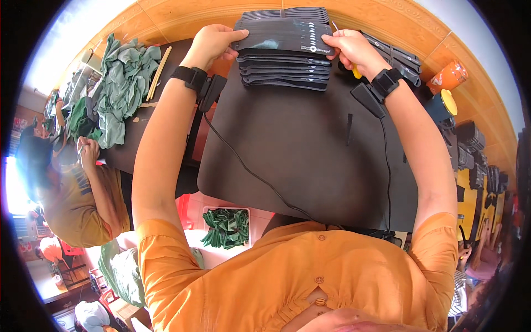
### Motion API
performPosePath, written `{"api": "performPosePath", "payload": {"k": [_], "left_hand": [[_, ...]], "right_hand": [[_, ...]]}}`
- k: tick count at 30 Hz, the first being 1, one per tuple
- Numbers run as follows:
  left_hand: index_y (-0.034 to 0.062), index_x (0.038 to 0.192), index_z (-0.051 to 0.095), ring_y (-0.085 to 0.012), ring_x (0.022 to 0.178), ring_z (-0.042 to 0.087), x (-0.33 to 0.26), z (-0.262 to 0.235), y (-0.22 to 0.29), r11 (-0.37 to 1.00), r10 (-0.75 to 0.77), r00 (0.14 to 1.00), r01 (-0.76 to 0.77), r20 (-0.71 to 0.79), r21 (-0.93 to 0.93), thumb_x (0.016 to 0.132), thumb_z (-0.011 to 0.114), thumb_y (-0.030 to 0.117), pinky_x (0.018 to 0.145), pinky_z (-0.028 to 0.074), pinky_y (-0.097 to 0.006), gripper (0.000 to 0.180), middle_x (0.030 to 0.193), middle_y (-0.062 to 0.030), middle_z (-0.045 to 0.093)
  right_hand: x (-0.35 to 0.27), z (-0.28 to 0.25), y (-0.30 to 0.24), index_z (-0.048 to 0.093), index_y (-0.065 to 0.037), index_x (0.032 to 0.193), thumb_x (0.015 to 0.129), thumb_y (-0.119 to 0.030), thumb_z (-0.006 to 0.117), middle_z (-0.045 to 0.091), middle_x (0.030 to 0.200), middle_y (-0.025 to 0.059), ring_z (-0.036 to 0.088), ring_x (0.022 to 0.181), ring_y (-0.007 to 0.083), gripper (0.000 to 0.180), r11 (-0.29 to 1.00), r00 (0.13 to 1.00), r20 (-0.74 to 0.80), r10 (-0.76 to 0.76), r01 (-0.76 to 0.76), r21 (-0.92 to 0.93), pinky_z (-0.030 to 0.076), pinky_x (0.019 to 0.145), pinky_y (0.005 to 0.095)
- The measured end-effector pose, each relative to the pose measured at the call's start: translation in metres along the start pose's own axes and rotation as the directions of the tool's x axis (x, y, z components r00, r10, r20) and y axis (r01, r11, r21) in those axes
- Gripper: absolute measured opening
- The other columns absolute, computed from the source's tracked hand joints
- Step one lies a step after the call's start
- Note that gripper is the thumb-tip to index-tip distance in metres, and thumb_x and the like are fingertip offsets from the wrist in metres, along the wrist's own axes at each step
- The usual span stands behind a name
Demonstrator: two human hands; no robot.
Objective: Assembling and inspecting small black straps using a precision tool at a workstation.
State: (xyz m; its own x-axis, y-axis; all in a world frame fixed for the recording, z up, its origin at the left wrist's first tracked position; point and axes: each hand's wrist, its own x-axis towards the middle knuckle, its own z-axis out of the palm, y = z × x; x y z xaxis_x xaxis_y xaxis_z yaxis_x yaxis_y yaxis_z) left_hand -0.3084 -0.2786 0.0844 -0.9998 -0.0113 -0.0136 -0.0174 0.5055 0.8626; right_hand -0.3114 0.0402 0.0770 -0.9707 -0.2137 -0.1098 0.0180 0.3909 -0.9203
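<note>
At the far edge of the dark table, both hands grip a flat black piece point(276, 37) with white marks and print along its right end. My left hand point(215, 44) pinches its left end between thumb and fingers. At the right end, my right hand point(354, 50) is closed on it. A yellow handle point(356, 72) shows below that hand, and a thin metal tip point(334, 25) sticks up above it; most of this tool is hidden. Under the held piece lies a stack of similar black pieces point(285, 77), with more bundled behind it point(285, 14).
More black bundles point(395, 55) lie at the right, by an orange can point(448, 76) and a cup with a yellow lid point(442, 105). Crumpled green cloth point(124, 83) covers the left table, where another person point(83, 193) works. A basket of green cloth point(227, 228) sits below. Cables run from my wristbands.
</note>
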Motion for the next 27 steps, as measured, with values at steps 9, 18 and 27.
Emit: {"api": "performPosePath", "payload": {"k": [9,18,27], "left_hand": [[-0.0059,0.108,0.066,-0.0114,0.056,0.062,-0.017,-0.011,-0.004,0.998,-0.018,1.0,0.019,0.012,-0.052,0.088,0.07,0.045,0.05,0.05,-0.022,0.055,0.073,-0.005,0.062],[0.0029,0.115,0.062,-0.0075,0.057,0.056,-0.106,0.024,-0.011,0.943,0.017,0.999,-0.03,-0.041,-0.332,0.098,0.061,0.032,0.051,0.043,-0.02,0.034,0.072,0.0023,0.057],[0.0041,0.11,0.065,-0.0072,0.058,0.056,-0.135,0.096,0.018,0.917,0.074,0.955,0.048,0.288,-0.396,0.099,0.059,0.025,0.054,0.044,-0.02,0.024,0.071,0.0017,0.058]], "right_hand": [[-0.029,-0.017,-0.012,0.056,-0.004,0.116,0.095,-0.043,0.062,0.065,0.083,0.0092,0.037,0.041,0.0032,0.045,0.994,0.992,-0.111,-0.06,0.048,-0.102,0.031,0.039,0.0208],[-0.07,-0.111,0.064,0.066,-0.004,0.107,0.086,-0.03,0.071,0.068,0.087,0.008,0.064,0.072,0.0183,0.034,0.673,0.967,-0.092,-0.239,0.096,-0.733,0.052,0.063,0.0321],[-0.095,-0.087,0.094,0.058,-0.008,0.112,0.084,-0.026,0.074,0.059,0.107,0.0147,0.065,0.098,0.0335,0.038,0.291,0.949,-0.062,-0.309,0.032,-0.956,0.055,0.079,0.0441]]}}
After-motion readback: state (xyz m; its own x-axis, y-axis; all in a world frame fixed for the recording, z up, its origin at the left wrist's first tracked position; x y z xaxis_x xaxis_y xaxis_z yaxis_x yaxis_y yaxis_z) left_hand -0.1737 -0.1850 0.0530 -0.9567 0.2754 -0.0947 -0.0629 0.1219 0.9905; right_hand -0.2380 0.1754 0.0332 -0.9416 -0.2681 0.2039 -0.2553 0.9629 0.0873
